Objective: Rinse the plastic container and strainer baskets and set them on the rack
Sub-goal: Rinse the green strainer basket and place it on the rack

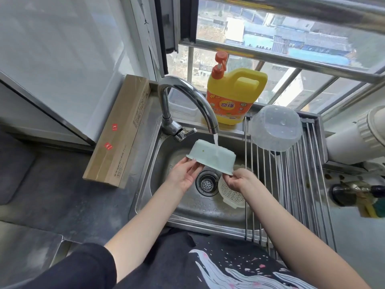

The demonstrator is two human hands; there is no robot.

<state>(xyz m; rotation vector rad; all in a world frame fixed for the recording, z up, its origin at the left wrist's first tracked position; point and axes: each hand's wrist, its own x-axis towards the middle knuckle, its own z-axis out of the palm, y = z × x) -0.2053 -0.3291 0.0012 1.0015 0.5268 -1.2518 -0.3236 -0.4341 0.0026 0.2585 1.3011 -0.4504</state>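
Observation:
A pale green strainer basket (210, 156) is held upside down over the sink, and water from the faucet (187, 97) runs onto its base. My left hand (184, 174) grips its left rim; my right hand (237, 180) grips its right rim. A clear plastic container (275, 127) lies upside down on the metal roll-up rack (295, 184) over the right side of the sink. A white strainer basket (231, 193) rests in the sink basin (177, 155), partly hidden under my right hand.
A yellow dish-soap bottle (233, 94) with an orange pump stands on the sill behind the sink. A long cardboard box (120, 130) lies on the counter to the left. The drain (207, 183) sits mid-basin. A white pipe (354, 138) and a stove knob (343, 193) are at right.

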